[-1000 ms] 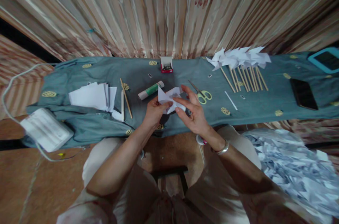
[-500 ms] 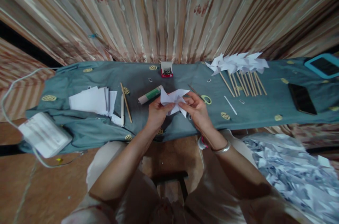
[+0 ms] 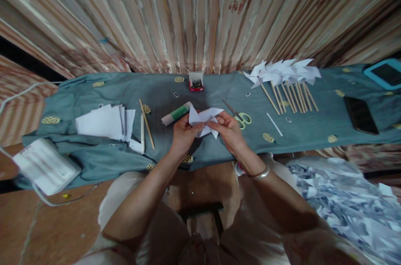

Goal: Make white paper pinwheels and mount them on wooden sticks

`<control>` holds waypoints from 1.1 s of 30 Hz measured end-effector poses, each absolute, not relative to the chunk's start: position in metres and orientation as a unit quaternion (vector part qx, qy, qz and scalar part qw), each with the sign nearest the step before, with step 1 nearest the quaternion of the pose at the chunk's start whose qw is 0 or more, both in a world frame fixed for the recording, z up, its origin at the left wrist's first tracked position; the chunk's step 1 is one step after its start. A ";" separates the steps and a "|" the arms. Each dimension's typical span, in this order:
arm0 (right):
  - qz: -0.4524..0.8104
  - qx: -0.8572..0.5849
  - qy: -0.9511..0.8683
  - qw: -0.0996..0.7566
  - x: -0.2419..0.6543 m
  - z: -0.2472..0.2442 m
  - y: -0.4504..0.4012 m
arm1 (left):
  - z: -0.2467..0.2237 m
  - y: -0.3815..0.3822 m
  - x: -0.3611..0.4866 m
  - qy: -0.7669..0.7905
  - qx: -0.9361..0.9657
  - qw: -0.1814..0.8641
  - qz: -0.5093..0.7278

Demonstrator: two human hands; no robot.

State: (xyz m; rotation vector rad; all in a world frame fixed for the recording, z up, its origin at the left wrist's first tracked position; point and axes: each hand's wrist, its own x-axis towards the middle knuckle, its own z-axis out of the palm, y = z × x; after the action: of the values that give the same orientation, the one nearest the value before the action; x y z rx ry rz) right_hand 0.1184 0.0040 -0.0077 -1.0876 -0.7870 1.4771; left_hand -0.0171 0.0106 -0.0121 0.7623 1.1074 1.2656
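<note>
Paper pinwheel (image 3: 204,118), one, white and folded, shows in the head view lifted in two hands above the cloth-covered counter (image 3: 313,125), between its far and near edges. The fingers of the left hand (image 3: 183,134) are drawn nearly together with the paper pinched between them; the fingers of the right hand (image 3: 230,131) grip the opposite side the same way, both thumb tips near the middle. The step in hand seems to be gathering the folded points there, and the next move would call for a firm central pinch so that no flap springs loose. Counted from the counter's left end: one white device (image 3: 46,169) at the near left corner, one stack of paper pieces (image 3: 100,123) too overlapped to count, one brown stick (image 3: 146,123), one white stick (image 3: 143,133), one tube with a green band (image 3: 177,113), one red box (image 3: 196,87) by the far edge, one pair of scissors (image 3: 236,114), one paper strip (image 3: 275,124), a row of overlapping pinwheels (image 3: 283,73) along the far edge on roughly nine sticks (image 3: 270,98), and, towards the right end, one dark phone (image 3: 361,114) and one blue-framed device (image 3: 384,73); below the near edge, at right, folded papers (image 3: 347,202) too many to count
</note>
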 end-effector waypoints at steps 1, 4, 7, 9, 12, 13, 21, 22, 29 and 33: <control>0.618 -0.459 -0.336 0.542 0.118 -0.009 0.005 | -0.013 0.011 -0.017 0.479 0.335 0.602 0.544; 0.614 -0.461 -0.346 0.540 0.117 -0.010 0.008 | -0.013 0.012 -0.018 0.493 0.367 0.581 0.535; 0.619 -0.459 -0.350 0.533 0.117 -0.011 0.011 | -0.012 0.014 -0.022 0.516 0.414 0.538 0.522; 0.620 -0.457 -0.353 0.531 0.116 -0.013 0.012 | -0.012 0.015 -0.025 0.525 0.439 0.518 0.513; 0.621 -0.453 -0.357 0.531 0.115 -0.015 0.014 | -0.014 0.016 -0.028 0.529 0.451 0.514 0.502; 0.621 -0.451 -0.359 0.530 0.115 -0.015 0.014 | -0.015 0.016 -0.029 0.529 0.450 0.516 0.501; 0.633 -0.441 -0.380 0.510 0.114 -0.012 0.017 | -0.020 0.017 -0.032 0.517 0.431 0.518 0.528; 0.634 -0.440 -0.380 0.509 0.114 -0.012 0.017 | -0.020 0.018 -0.032 0.515 0.428 0.520 0.530; 0.644 -0.443 -0.372 0.501 0.113 -0.015 0.018 | -0.021 0.018 -0.035 0.530 0.428 0.525 0.511; 0.642 -0.449 -0.370 0.500 0.113 -0.014 0.019 | -0.021 0.018 -0.035 0.526 0.423 0.529 0.514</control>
State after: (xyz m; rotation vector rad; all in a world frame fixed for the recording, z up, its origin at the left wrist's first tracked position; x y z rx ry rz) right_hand 0.1132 0.0193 -0.0139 -1.0851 -0.8958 1.5529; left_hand -0.0349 0.0183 -0.0211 1.0099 1.2564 1.2266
